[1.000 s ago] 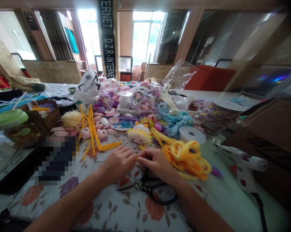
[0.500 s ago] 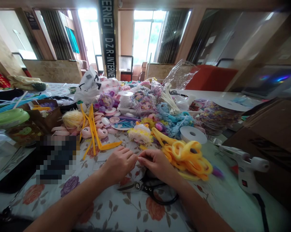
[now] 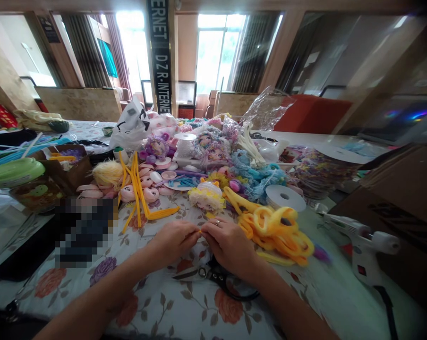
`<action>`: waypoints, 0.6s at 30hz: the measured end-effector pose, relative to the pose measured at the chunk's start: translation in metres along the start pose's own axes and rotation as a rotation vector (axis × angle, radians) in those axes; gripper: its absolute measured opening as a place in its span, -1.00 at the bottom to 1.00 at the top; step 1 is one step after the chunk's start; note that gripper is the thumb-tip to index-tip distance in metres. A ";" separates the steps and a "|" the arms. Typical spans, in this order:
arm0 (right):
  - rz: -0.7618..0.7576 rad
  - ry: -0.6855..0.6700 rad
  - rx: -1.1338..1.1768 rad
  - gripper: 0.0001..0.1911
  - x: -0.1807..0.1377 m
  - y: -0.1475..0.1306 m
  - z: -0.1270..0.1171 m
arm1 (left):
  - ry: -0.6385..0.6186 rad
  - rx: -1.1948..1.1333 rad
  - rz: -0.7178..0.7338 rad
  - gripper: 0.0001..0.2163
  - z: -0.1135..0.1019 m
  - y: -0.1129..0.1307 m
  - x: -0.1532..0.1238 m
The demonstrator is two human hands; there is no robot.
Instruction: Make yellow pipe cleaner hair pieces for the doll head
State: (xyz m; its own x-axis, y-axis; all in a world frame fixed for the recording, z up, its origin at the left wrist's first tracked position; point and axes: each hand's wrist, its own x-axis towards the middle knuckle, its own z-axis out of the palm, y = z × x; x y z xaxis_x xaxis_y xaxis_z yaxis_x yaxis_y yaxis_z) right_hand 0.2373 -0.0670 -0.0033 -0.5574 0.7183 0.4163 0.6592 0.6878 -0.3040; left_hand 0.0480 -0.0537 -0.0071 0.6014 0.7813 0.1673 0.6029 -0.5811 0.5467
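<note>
My left hand [image 3: 174,239] and my right hand [image 3: 229,243] meet fingertip to fingertip low over the floral tablecloth [image 3: 185,302]. Both are pinched on a small yellow-orange piece [image 3: 200,231], which looks like a bit of pipe cleaner; most of it is hidden by the fingers. A ring shows on my right hand. Black-handled scissors [image 3: 217,278] lie under my right wrist. A heap of looped yellow pipe cleaners [image 3: 277,229] sits just right of my right hand. Straight yellow pipe cleaners [image 3: 139,193] lie left of centre.
A white glue gun [image 3: 362,241] lies at the right with its cord trailing down. Doll heads [image 3: 142,193], a yellow-white plush piece [image 3: 206,196], a white ribbon spool [image 3: 284,196], blue lace and craft bits crowd the middle. A green lid [image 3: 13,171] and cardboard boxes [image 3: 397,189] flank the table.
My right hand has turned slightly so the ring finger shows, and both hands have shifted a little toward me. The pinch on the yellow piece stays.
</note>
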 end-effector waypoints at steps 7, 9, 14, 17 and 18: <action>0.020 0.020 0.012 -0.75 -0.001 0.001 0.001 | 0.102 0.121 0.043 -0.75 0.002 0.003 -0.002; 0.014 0.023 0.016 -0.75 -0.001 0.001 0.001 | 0.116 0.111 0.076 -0.76 0.004 0.002 -0.002; 0.023 0.040 0.032 -0.78 0.001 -0.001 0.002 | 0.130 0.039 0.109 -0.77 0.005 0.000 -0.001; 0.001 0.147 0.025 -0.80 0.004 -0.002 0.000 | 0.167 -0.084 0.030 -0.75 0.003 0.001 -0.001; -0.023 0.226 0.011 -0.83 0.005 -0.002 -0.002 | 0.180 -0.166 -0.020 -0.75 0.002 0.002 0.000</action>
State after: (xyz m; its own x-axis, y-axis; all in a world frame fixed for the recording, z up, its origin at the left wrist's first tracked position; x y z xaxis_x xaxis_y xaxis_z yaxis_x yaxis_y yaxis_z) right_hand 0.2335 -0.0651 0.0008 -0.4437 0.6615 0.6045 0.6417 0.7054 -0.3009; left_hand 0.0501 -0.0550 -0.0080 0.4782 0.8289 0.2901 0.5102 -0.5311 0.6765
